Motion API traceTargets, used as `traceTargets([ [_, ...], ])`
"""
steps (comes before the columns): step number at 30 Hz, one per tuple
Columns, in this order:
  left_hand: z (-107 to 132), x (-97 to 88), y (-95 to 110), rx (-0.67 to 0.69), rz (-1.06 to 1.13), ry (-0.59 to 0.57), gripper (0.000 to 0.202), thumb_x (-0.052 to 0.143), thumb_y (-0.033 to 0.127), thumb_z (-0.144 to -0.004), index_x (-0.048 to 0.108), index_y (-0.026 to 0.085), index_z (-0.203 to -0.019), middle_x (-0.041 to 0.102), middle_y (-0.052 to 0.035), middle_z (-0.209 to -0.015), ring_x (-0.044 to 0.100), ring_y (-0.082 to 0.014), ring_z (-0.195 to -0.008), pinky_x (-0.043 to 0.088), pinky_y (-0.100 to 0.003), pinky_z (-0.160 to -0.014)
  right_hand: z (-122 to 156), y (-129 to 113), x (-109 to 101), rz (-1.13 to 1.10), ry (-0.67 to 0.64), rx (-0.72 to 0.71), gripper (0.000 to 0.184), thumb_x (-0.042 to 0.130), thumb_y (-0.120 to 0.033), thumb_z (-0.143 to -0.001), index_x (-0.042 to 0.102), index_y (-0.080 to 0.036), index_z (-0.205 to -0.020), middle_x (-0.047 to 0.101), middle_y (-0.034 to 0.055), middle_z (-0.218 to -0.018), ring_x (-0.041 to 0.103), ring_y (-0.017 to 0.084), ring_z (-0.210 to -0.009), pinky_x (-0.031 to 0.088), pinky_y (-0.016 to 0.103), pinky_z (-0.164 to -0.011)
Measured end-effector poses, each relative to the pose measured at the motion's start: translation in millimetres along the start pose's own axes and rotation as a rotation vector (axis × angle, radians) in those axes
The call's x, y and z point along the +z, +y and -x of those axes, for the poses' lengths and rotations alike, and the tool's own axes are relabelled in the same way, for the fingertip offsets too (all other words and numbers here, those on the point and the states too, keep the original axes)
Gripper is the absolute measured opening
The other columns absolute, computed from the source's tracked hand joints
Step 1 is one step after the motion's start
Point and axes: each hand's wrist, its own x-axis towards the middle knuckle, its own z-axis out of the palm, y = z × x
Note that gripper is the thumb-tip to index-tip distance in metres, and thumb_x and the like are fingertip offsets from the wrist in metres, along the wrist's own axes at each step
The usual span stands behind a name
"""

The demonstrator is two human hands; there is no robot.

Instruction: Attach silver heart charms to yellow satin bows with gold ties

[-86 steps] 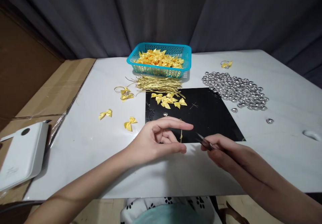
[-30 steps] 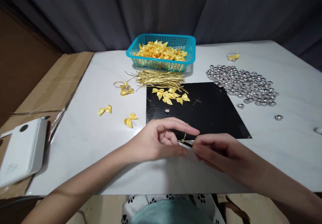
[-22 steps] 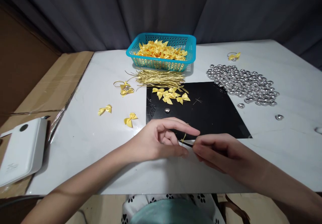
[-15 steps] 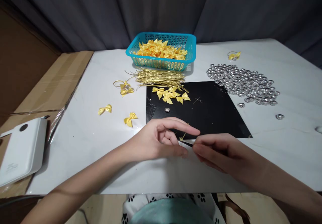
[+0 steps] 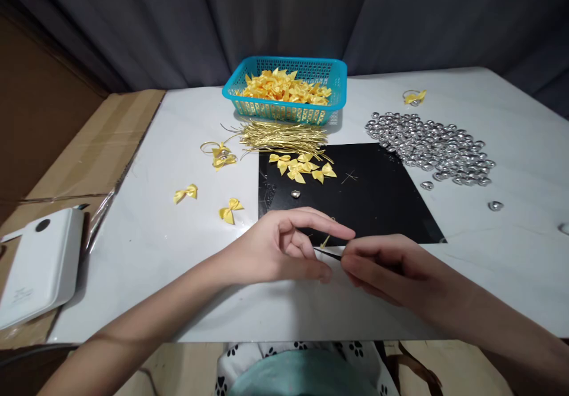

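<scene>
My right hand (image 5: 391, 271) pinches black tweezers (image 5: 328, 254), their thin tip pointing left toward my other hand. My left hand (image 5: 288, 248) has its index finger stretched out over the black mat (image 5: 368, 194), while the other fingers curl in. What those curled fingers hold, if anything, is hidden. A small yellow-gold piece (image 5: 325, 242) shows just above the tweezers' tip, between the hands; its full shape is blocked. Past my left hand, a silver heart bead (image 5: 296, 194) and several yellow ribbon bows (image 5: 297, 171) lie on the mat.
A blue basket (image 5: 284, 107) of yellow bows stands at the back, gold twist ties (image 5: 284, 138) before it. Silver heart beads (image 5: 431, 147) are heaped at right. Loose bows (image 5: 231, 211) lie at left, near a white device (image 5: 42, 265) on cardboard (image 5: 89, 147).
Both hands stay nearly in place. The small yellow-gold piece by the tweezers' tip has shifted slightly and looks narrower.
</scene>
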Motion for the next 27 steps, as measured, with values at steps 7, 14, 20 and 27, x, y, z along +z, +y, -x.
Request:
traceTargets([
  [7,0.1,-0.6,-0.1,-0.005,0.011,-0.026,0.040,0.077,0.012,-0.069,0.071,0.027,-0.105,0.062,-0.0028,-0.117,0.065,-0.0042,-0.065,0.049,-0.012,-0.056,-0.1,0.8,1.6,0.048,-0.001,-0.011,0.044,0.052,-0.056,-0.085,0.043,-0.019,-0.063,0.028,-0.0069,-0.054,0.022,0.007,-0.048,0.014,0.024,-0.043],
  [14,0.0,-0.9,2.2,-0.028,-0.008,-0.019,0.042,0.076,0.009,-0.067,0.071,0.025,-0.105,0.060,-0.0058,-0.120,0.067,-0.0066,-0.067,0.047,-0.012,-0.052,3.8,-0.1,-2.7,0.087,0.016,0.014,0.045,0.054,-0.057,-0.083,0.044,-0.019,-0.062,0.027,-0.0065,-0.055,0.022,0.007,-0.049,0.014,0.024,-0.043],
  [20,-0.9,-3.9,2.3,-0.092,-0.044,0.018,0.041,0.078,0.018,-0.067,0.070,0.025,-0.106,0.059,-0.0056,-0.119,0.058,-0.0016,-0.057,0.041,-0.012,-0.045,24.5,10.2,-12.4,0.187,0.079,0.038,0.041,0.054,-0.052,-0.085,0.045,-0.019,-0.063,0.028,-0.0048,-0.059,0.023,0.009,-0.052,0.017,0.023,-0.044],
  [27,-1.9,0.5,2.2,-0.074,-0.075,-0.032,0.043,0.076,0.013,-0.067,0.070,0.025,-0.108,0.055,-0.0074,-0.125,0.059,-0.0025,-0.060,0.043,-0.014,-0.048,34.0,22.4,-13.7,0.120,0.149,0.041,0.045,0.054,-0.057,-0.083,0.040,-0.020,-0.061,0.026,-0.0047,-0.059,0.022,0.010,-0.052,0.018,0.024,-0.045],
])
